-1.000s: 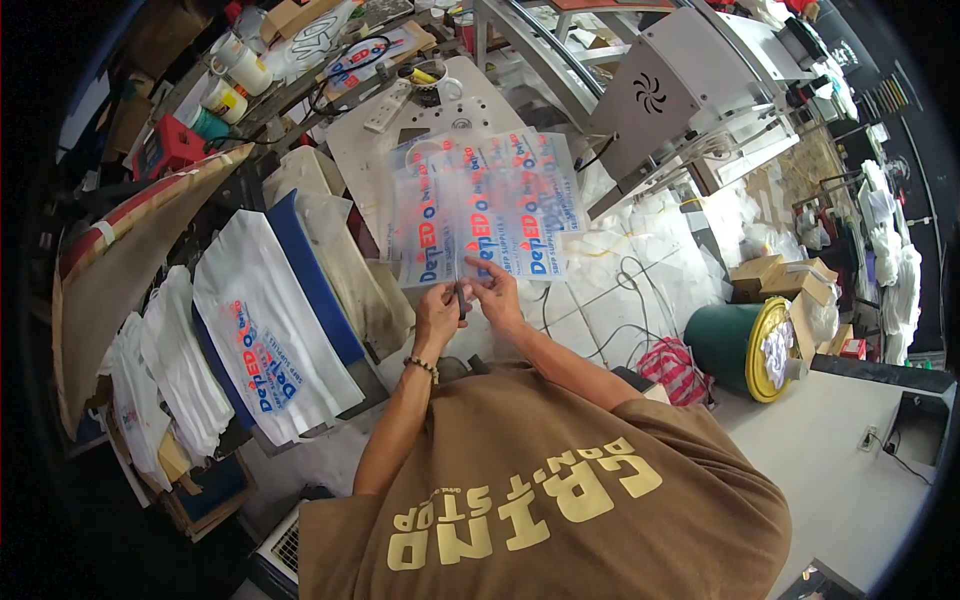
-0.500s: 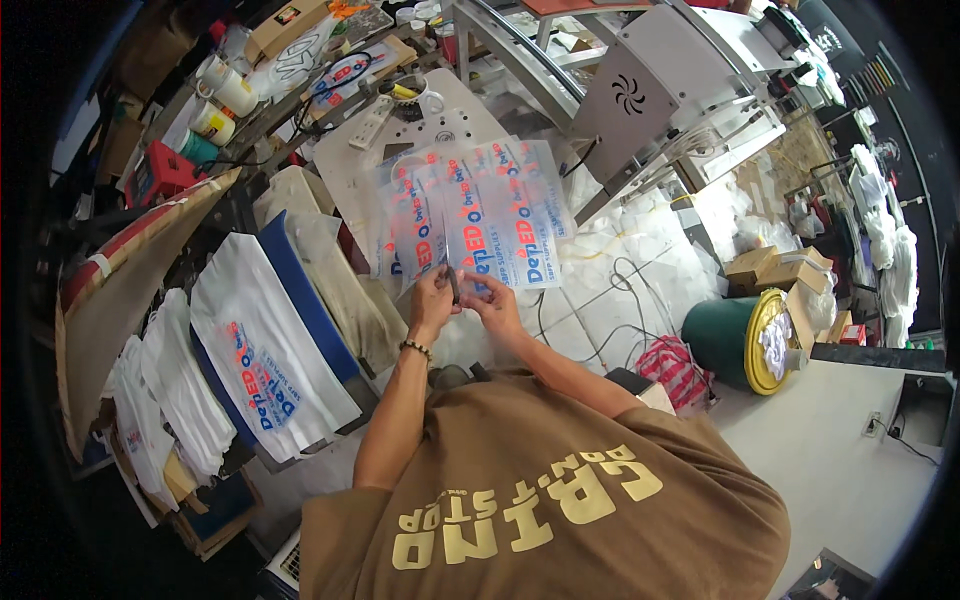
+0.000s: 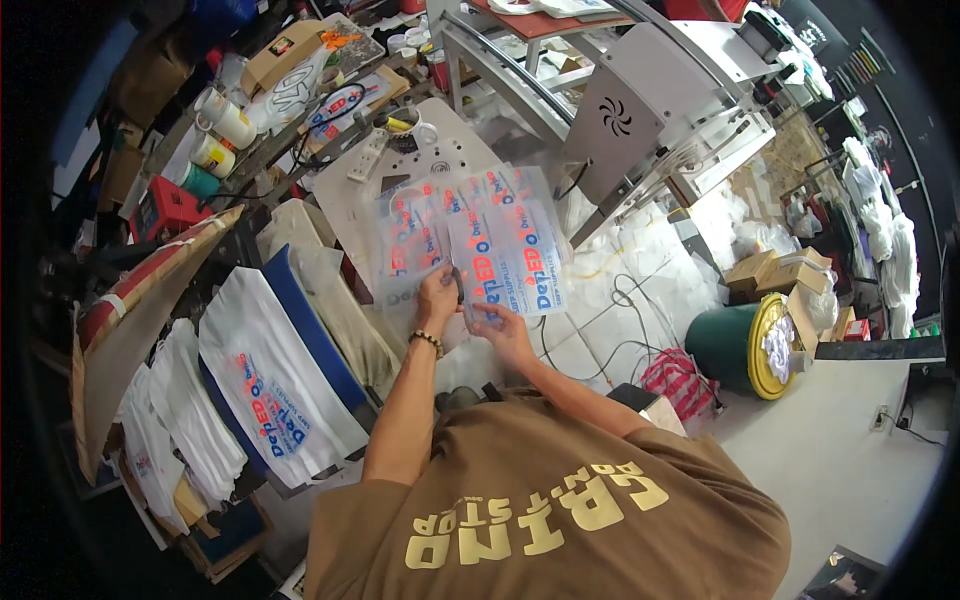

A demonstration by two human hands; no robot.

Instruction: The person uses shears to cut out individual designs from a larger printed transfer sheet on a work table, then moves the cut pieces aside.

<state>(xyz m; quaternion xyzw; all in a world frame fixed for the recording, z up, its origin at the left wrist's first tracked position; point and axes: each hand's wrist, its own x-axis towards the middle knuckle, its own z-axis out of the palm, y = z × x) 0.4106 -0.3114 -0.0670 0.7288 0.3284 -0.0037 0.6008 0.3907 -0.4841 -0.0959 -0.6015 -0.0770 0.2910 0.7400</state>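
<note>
My left hand (image 3: 437, 300), with a beaded bracelet at the wrist, is closed around scissors (image 3: 459, 283) with dark handles; their blades are hard to make out against the sheets. My right hand (image 3: 504, 332) pinches the near edge of a translucent plastic sheet (image 3: 548, 215) printed in red and blue. This sheet lies tilted over more printed film (image 3: 388, 225) on its left. Beneath the film is a pale board (image 3: 470, 140), bearing a roll of tape (image 3: 427, 133) and a white power strip (image 3: 369, 158).
White printed bags (image 3: 240, 320) hang over a blue-edged panel to my left. A grey machine cabinet (image 3: 640, 90) stands ahead right. Cables (image 3: 620, 295) cross the tiled floor near a green bin (image 3: 722, 340) with a yellow rim. Jars (image 3: 212, 155) crowd the left bench.
The view has tipped, so the surroundings sit lower in the picture. The right-hand printed sheet has shifted and turned relative to the film beside it. Both hands keep their holds.
</note>
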